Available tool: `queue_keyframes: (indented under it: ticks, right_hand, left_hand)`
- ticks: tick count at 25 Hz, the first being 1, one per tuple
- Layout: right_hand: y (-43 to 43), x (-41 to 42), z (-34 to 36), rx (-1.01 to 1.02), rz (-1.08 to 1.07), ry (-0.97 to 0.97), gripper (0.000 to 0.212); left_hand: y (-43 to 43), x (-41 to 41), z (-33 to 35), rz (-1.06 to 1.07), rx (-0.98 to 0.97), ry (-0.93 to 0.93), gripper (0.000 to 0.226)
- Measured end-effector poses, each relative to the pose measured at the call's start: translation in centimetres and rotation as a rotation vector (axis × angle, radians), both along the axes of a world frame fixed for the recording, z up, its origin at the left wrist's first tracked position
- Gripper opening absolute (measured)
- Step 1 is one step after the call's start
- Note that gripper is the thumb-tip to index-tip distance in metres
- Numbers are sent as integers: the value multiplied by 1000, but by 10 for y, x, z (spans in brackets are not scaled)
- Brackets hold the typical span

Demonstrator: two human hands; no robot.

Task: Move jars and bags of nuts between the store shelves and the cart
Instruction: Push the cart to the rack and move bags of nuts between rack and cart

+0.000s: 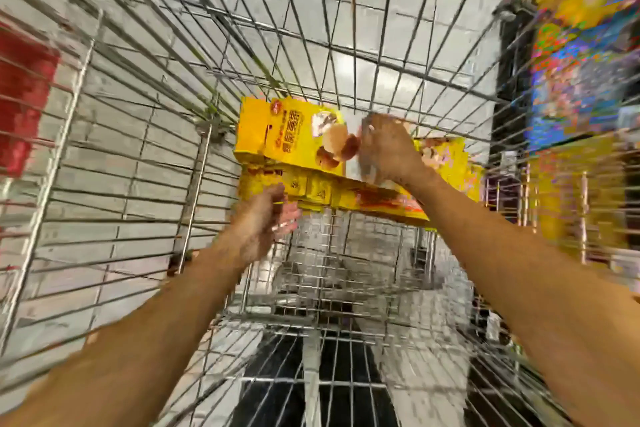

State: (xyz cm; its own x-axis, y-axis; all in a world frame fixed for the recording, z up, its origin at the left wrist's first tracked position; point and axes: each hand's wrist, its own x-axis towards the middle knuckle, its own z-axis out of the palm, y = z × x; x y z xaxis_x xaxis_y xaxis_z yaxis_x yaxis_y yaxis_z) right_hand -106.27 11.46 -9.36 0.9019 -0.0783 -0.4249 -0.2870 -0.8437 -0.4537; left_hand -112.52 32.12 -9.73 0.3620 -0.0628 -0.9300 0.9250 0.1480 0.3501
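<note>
The wire cart [145, 135] fills nearly the whole view, its basket seen from above with pale floor showing through the mesh; apart from one item the basket looks bare, so by my judgement the moving is either at its start or close to its end, and the pictures do not settle which. That item is a large yellow package [298, 146] printed with nuts or pastries, lying tilted across the middle of the basket above the folded child-seat grid; it reads more like a flat box or stiff bag than a jar. The right hand [388, 152] lies on top of the package toward its right half, fingers curled down on it and seemingly gripping; the left hand [266, 222] sits at the package's lower left edge, fingers bent and partly apart, and whether they touch it I cannot tell. Motion blur smears everything; the store shelves [581, 87] at right are a smear of colour, no products legible; a red shape at left is unidentifiable.
</note>
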Motion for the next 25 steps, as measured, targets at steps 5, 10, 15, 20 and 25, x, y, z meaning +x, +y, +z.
queue_keyframes:
  ticks: [5, 10, 15, 20, 25]
  right_hand:
    - [19, 12, -74, -188, 75, -191, 39]
    - [13, -46, -60, 129, 142, -86, 47]
    - [-1, -19, -55, 32, 179, -86, 39]
    - [61, 23, -70, 146, 45, -289, 38]
    - [95, 16, -77, 74, -150, -379, 45]
  left_hand:
    - [-58, 36, -72, 285, -114, -119, 41]
    - [-56, -5, -93, 496, -187, -234, 60]
    - [3, -80, -103, 364, -29, -17, 62]
    - [45, -91, -98, 180, 39, -21, 59]
    - [79, -99, -92, 141, 57, -28, 56]
